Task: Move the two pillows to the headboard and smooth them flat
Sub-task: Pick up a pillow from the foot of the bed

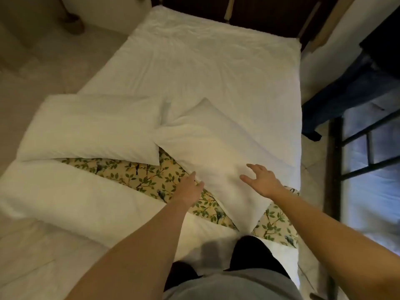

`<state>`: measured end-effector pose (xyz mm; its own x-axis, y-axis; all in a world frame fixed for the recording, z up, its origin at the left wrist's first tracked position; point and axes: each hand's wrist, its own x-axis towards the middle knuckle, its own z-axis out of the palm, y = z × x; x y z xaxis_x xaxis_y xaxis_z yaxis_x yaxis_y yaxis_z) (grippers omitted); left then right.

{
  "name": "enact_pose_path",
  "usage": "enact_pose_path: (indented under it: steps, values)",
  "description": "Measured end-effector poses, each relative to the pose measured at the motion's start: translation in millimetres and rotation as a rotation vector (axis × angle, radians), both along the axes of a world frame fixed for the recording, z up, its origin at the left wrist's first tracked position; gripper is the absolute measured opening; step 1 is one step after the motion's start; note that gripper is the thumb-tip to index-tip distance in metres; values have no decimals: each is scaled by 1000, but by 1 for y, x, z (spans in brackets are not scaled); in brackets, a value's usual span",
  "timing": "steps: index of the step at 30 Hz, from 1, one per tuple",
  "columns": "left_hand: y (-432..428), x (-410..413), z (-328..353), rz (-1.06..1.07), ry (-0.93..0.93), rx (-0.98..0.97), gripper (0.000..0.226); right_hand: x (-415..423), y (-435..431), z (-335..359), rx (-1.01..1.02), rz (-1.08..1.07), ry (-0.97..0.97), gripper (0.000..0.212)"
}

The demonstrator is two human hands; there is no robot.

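both hands spread at the near pillow, foot end of the bed

the bed (216,61) runs away from the camera, its white sheet wrinkled and bare over the far half. the dark wooden headboard (270,11) stands at the far end, well apart from both pillows.

the two white pillows lie toward the near end of the bed. the left pillow (91,126) lies along the left edge, roughly crosswise, its near corner just beside the other one. the right pillow (216,152) lies slantwise, one corner pointing toward the headboard and another pointing back at the person's knees. both rest partly on a leaf-patterned cover (138,172) that shows as a strip between the pillows and a folded white blanket (65,191) on the near left.

the left hand (190,187) is open with fingers straight and close together, reaching along the left edge of the right pillow; its fingertips are at the pillow's edge, over the patterned cover. it grips nothing. the right hand (262,180) is open with fingers spread and slightly curled, over the near right part of the same pillow; whether it presses the fabric or hovers just above it cannot be told. it grips nothing.

the person's dark trouser knees (253,252) are at the near edge of the bed. a dark metal window frame (355,152) stands to the right of the bed.
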<state>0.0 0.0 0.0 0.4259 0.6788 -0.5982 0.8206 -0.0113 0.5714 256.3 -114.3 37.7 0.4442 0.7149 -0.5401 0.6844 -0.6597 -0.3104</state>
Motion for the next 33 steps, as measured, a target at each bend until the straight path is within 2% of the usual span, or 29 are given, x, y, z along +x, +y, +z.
enact_pose_path:
  steps: [6, 10, 14, 17, 19, 25, 30, 33]
  values:
    - [13, 62, -47, 181, 9, -101, 69, 77, 38, -51, -1, 60, 53, 81]
    - [15, 107, -87, 323, -7, -79, 71, 131, 66, -92, 33, 124, 82, 82]
    - [13, 145, -124, 456, 25, -38, 59, 181, 101, -131, 41, 176, 93, 82]
    - [11, 165, -141, 612, 9, -20, 73, 209, 128, -153, 38, 199, 116, 88]
    - [11, 171, -153, 647, 21, 43, 77, 219, 145, -165, 56, 201, 153, 86]
    - [12, 179, -177, 746, -2, 51, 85, 228, 182, -197, 112, 257, 235, 72]
    - [18, 191, -186, 897, -106, 1, 94, 236, 198, -217, 81, 223, 282, 96]
    - [21, 194, -193, 940, -147, -6, 97, 240, 201, -225, 124, 174, 354, 89]
